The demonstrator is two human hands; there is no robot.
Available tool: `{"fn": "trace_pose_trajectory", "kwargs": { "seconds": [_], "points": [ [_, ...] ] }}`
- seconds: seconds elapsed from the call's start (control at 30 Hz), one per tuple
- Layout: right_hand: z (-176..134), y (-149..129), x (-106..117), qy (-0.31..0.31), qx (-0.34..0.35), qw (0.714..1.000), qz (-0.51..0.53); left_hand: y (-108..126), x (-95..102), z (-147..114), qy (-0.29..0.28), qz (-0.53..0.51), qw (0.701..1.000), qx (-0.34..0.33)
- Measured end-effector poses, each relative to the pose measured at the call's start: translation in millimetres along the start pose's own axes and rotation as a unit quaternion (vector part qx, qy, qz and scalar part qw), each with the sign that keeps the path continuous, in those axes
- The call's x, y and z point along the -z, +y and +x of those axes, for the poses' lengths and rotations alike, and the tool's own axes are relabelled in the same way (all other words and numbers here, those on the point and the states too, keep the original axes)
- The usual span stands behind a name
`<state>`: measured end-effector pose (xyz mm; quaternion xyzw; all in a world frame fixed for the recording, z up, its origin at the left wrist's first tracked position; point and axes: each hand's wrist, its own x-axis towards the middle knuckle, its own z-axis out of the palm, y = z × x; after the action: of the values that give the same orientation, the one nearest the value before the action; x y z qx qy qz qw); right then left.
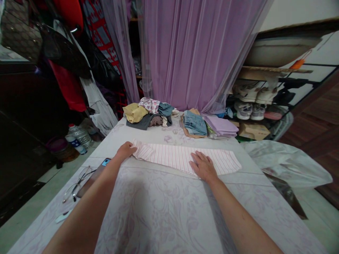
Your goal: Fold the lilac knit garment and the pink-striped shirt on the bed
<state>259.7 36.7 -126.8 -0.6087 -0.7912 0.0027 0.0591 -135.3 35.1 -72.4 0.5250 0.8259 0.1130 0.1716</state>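
the left hand (126,150) pinches the left end of a folded pink-striped garment (169,155); the right hand (204,167) rests spread atop, seemingly keeping it flat on the counter (164,211).

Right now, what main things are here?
Table: one, pale, centre
Striped garment: one, white and pink, on table
Clothes pile: one, multicoloured, table's far left
Folded denim: one, blue, table's far right
Folded cloth: one, lilac, beside denim
Phone: one, dark, table's left
Glasses: one pair, clear, beside phone
Bottles: two, clear and blue-white, left
Shoes: several, mixed, right
Curtains: at least two, purple, back
Left hand: one, at garment's left end
Right hand: one, on garment
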Motion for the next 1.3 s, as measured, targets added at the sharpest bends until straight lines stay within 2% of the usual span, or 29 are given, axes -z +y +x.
{"fn": "trace_pose_trajectory", "kwargs": {
  "seconds": [0.13, 0.23, 0.4, 0.5, 0.7, 0.77, 0.83, 0.9, 1.07, 1.17, 1.3],
  "points": [
    [0, 1, -3, 0.010, -0.048, 0.999, -0.016, -6, 3.1, -5, 0.061, -0.054, 0.997, -0.001],
    [1, -1, -2, -0.010, -0.065, 0.998, -0.024, -20, 4.2, -6, 0.109, 0.027, 0.994, 0.015],
    [0, -3, 2, -0.020, -0.065, 0.997, -0.025, -29, -4.2, -8, 0.089, 0.093, 0.992, 0.016],
    [0, -3, 1, -0.012, -0.063, 0.998, -0.025, -25, -5.5, -10, 0.105, 0.117, 0.988, 0.010],
    [-1, -1, -4, -0.001, -0.055, 0.998, -0.027, -7, -7.1, -27, 0.172, 0.130, 0.971, -0.102],
    [-1, -1, -3, 0.000, -0.054, 0.998, -0.028, 8, -15.1, -37, 0.153, 0.104, 0.970, -0.156],
    [-1, -2, -2, -0.003, -0.056, 0.998, -0.030, 23, -26.0, -48, 0.108, 0.084, 0.970, -0.203],
    [-1, -2, 0, -0.008, -0.058, 0.998, -0.030, 37, -36.7, -56, 0.083, 0.090, 0.969, -0.216],
    [-2, -3, 1, -0.012, -0.056, 0.998, -0.027, 47, -45.4, -58, 0.081, 0.137, 0.971, -0.177],
    [-2, -3, 1, -0.004, -0.052, 0.998, -0.023, 42, -36.4, -50, 0.068, 0.107, 0.981, -0.150],
    [-2, -2, -2, 0.014, -0.045, 0.999, -0.020, 20, -18.9, -31, 0.106, 0.040, 0.993, -0.041]
  ]
}}
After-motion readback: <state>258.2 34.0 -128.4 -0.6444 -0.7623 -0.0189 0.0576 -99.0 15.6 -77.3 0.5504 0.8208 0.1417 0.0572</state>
